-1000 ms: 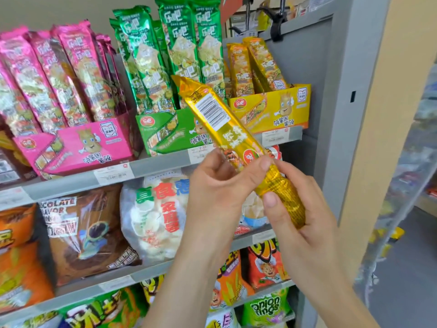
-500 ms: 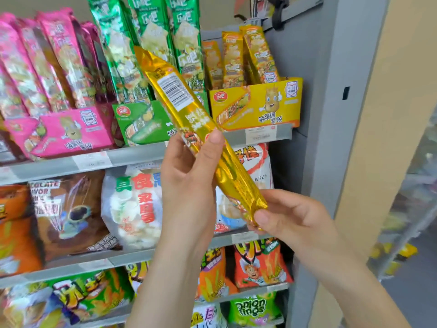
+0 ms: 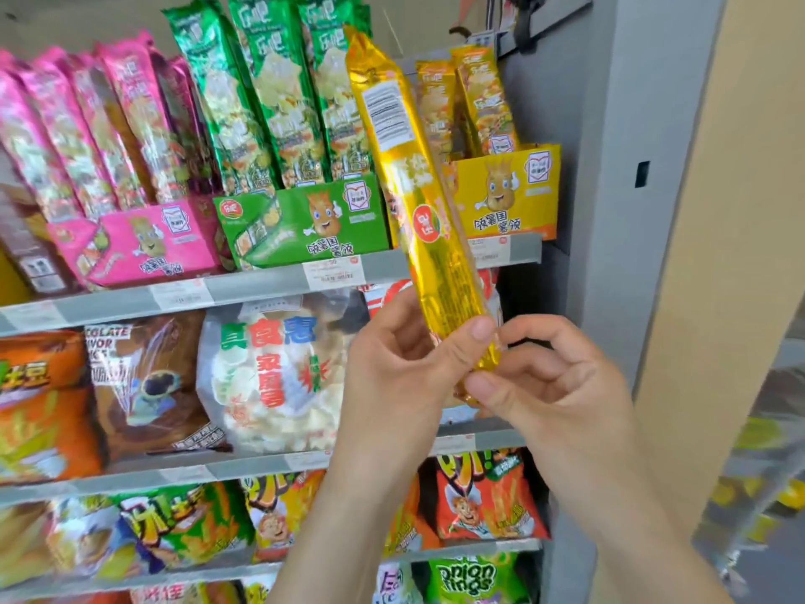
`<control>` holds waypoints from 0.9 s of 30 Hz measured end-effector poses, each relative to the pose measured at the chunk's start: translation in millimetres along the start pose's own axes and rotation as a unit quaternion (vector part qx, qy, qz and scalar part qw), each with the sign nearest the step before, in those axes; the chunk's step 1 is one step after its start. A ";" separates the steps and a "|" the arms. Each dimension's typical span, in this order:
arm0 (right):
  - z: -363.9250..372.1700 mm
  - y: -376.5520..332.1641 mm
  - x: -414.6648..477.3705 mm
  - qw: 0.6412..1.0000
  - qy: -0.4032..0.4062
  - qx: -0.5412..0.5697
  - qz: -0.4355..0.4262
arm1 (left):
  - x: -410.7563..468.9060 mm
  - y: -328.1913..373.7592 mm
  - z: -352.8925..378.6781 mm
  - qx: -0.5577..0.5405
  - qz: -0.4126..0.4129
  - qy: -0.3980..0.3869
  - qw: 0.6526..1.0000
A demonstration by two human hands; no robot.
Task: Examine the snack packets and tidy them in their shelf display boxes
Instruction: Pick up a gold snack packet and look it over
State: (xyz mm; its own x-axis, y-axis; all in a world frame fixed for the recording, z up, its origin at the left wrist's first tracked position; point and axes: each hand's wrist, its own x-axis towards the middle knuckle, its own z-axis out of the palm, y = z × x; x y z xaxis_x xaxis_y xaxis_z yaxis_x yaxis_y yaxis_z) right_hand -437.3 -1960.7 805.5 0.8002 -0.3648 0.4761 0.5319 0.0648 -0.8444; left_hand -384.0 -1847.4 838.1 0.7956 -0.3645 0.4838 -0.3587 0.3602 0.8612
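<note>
A long gold snack packet [image 3: 418, 202] stands almost upright in front of the top shelf, its barcode label facing me. My left hand [image 3: 405, 368] pinches its lower end between thumb and fingers. My right hand [image 3: 549, 385] pinches the very bottom tip. Behind the packet sits the yellow display box [image 3: 509, 194] with a few matching gold packets [image 3: 483, 102] standing in it. To its left are the green display box [image 3: 300, 220] with green packets [image 3: 270, 93] and the pink display box [image 3: 143, 241] with pink packets [image 3: 87, 128].
The grey shelf edge [image 3: 261, 281] with price tags runs under the boxes. Lower shelves hold a white puffed-snack bag [image 3: 270, 377], a brown bag [image 3: 143, 385], orange bags and onion rings [image 3: 466, 577]. A grey upright post [image 3: 610, 211] and a beige wall bound the right side.
The gold packet has swung from a left lean to nearly upright and shifted right, in front of the yellow box. Both hands have slid down to its bottom end.
</note>
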 end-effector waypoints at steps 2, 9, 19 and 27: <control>-4.3 -3.1 3.3 0.998 -0.060 -0.034 0.008 | -1.9 0.3 -4.3 0.033 0.010 -0.012 0.999; -1.1 -18.3 13.2 0.996 -0.052 -0.053 -0.054 | -9.9 -13.8 -10.5 0.300 0.131 0.076 0.942; 6.6 -23.0 27.8 0.991 0.071 -0.022 -0.114 | -26.9 -23.3 -22.9 0.072 -0.008 0.067 0.995; 7.4 -20.5 29.5 0.992 0.069 -0.021 -0.103 | -33.9 -21.2 -18.3 0.042 0.013 0.112 0.993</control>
State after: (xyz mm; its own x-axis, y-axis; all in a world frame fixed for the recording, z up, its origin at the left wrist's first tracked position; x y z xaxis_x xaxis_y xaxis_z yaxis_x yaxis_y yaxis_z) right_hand -422.6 -1965.9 838.7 0.6287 -0.4893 0.6045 0.6661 -0.0624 -0.7433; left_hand -394.4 -1826.9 800.6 0.8711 -0.1518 0.4670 -0.4121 0.2912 0.8634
